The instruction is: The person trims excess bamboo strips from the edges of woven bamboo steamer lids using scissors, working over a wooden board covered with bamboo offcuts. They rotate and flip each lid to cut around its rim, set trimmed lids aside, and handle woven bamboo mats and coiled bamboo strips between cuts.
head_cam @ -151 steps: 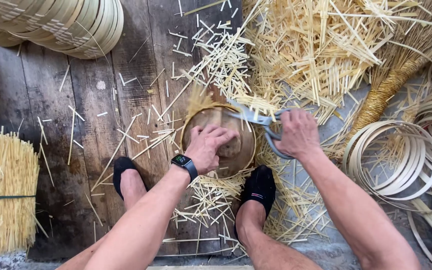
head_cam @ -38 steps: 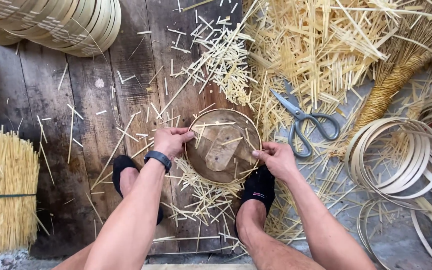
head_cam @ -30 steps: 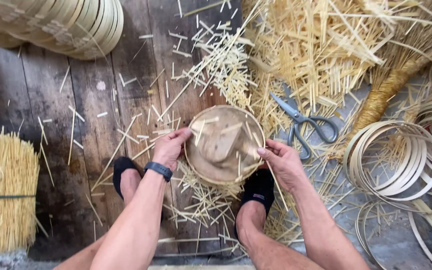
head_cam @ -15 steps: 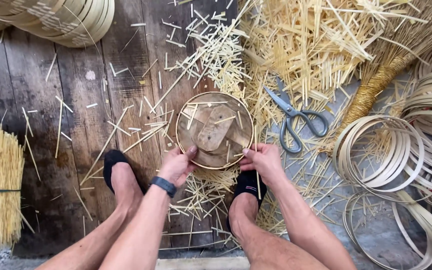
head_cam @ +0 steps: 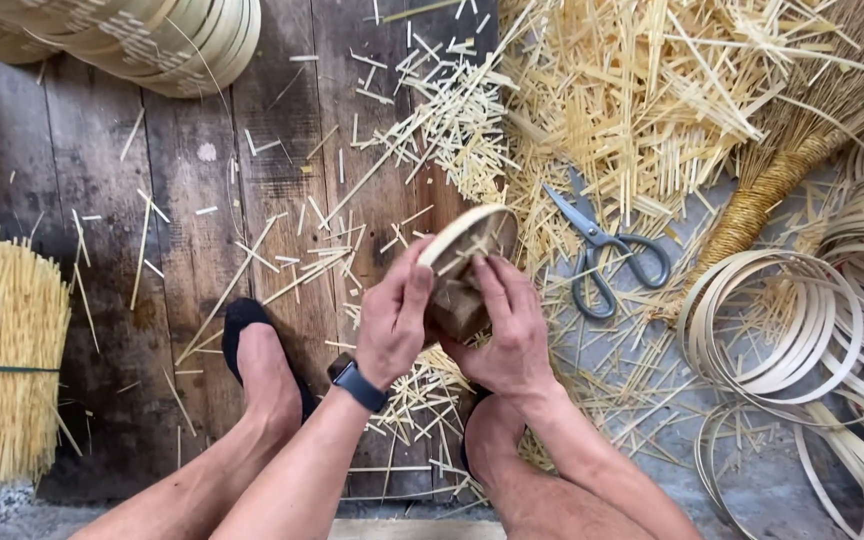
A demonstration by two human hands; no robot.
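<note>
Left hand [head_cam: 395, 325]: my fingers are curled around the near side of the small round woven tray [head_cam: 467, 240], gripping it.
Right hand [head_cam: 510, 335]: fingers closed on the tray's underside and rim.
Tray: tilted on edge, lifted above the plank floor [head_cam: 282, 200], between my feet.
Around: scissors [head_cam: 602, 250] lie just right; bamboo splinters [head_cam: 642, 90] heaped beyond; coiled strips [head_cam: 782, 330] far right; bundled sticks [head_cam: 2, 360] left.

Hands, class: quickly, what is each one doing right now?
Left hand: closed on the round bamboo frame.
Right hand: closed on the same frame.
</note>
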